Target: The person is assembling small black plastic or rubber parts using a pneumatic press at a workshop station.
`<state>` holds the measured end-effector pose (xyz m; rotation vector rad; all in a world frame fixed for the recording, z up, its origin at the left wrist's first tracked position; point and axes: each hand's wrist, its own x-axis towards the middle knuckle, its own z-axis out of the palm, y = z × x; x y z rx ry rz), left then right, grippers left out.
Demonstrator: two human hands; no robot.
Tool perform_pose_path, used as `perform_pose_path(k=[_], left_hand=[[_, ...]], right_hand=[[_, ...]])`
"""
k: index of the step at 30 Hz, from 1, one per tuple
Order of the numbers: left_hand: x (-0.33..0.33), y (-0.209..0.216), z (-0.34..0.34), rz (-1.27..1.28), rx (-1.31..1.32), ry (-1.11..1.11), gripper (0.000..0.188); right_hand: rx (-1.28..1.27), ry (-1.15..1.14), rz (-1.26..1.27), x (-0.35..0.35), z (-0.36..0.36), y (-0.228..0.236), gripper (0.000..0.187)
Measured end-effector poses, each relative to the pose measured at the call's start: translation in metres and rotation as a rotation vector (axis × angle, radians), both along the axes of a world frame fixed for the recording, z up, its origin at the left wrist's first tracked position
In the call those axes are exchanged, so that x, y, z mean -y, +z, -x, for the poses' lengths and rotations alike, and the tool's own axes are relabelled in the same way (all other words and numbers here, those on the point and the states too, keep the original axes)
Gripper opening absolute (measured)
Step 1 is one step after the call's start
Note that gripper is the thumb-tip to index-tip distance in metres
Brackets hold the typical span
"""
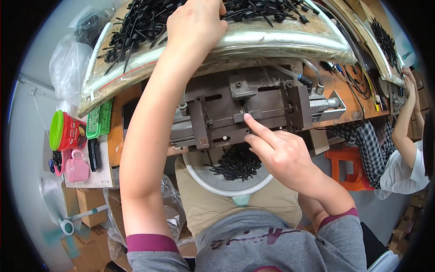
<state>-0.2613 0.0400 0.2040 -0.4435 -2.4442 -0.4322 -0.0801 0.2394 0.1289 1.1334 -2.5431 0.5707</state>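
Observation:
My left hand [195, 21] reaches into a heap of black plastic parts [145, 22] with thin stems, on a raised board [272, 41] at the far side. Its fingers are curled down and mostly hidden, so what they hold cannot be told. My right hand [285, 154] is over a dark metal fixture [267, 100]; its outstretched index fingertip touches a small block [239, 118] at the centre. The other fingers are apart from it, with nothing visible between them. Below the fixture, a white basket [192, 170] on my lap holds more black parts [238, 164].
Air cylinders [327, 104] and hoses flank the fixture on the wooden bench [115, 152]. At left stand a red tub [74, 131], a green basket [100, 119] and a pink cup [77, 168]. Another person [405, 167] works at right near an orange stool [346, 165].

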Motion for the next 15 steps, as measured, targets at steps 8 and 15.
perform_pose_path(k=[8, 15], left_hand=[[0.005, 0.036, -0.079, -0.426, 0.127, -0.085, 0.013], [0.006, -0.001, -0.156, -0.488, 0.082, -0.248, 0.007]], right_hand=[[0.105, 0.083, 0.093, -0.011, 0.026, 0.021, 0.025], [-0.513, -0.346, -0.029, -0.05, 0.187, 0.089, 0.034]])
